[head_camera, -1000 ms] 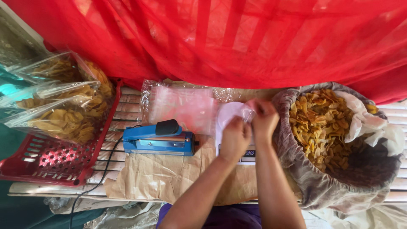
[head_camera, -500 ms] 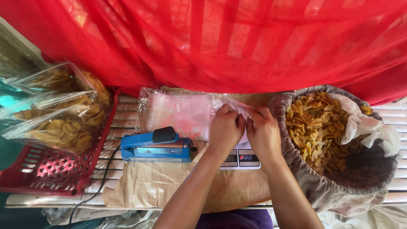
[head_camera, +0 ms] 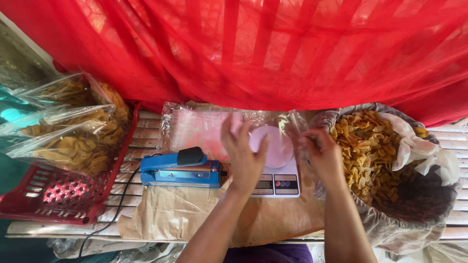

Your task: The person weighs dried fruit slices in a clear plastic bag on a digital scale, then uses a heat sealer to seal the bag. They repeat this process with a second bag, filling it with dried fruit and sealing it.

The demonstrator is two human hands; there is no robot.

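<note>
My right hand (head_camera: 321,155) pinches a clear empty plastic bag (head_camera: 291,127) and holds it up beside the big sack. My left hand (head_camera: 243,152) hovers with its fingers spread over the left side of a white kitchen scale (head_camera: 279,180). The scale's round pale platform (head_camera: 274,145) shows between my hands. A stack of empty clear bags (head_camera: 200,127) lies behind the left hand. To the right stands a large open sack of yellow chips (head_camera: 370,146).
A blue heat sealer (head_camera: 181,170) with a black knob sits left of the scale, on brown paper (head_camera: 170,216). A red plastic basket (head_camera: 53,195) at the left holds sealed bags of chips (head_camera: 68,141). Red netting (head_camera: 253,48) hangs behind the slatted bench.
My hands were close together over the bag stack. They have moved apart: the right hand has drawn one clear bag toward the sack, and the left hand has opened.
</note>
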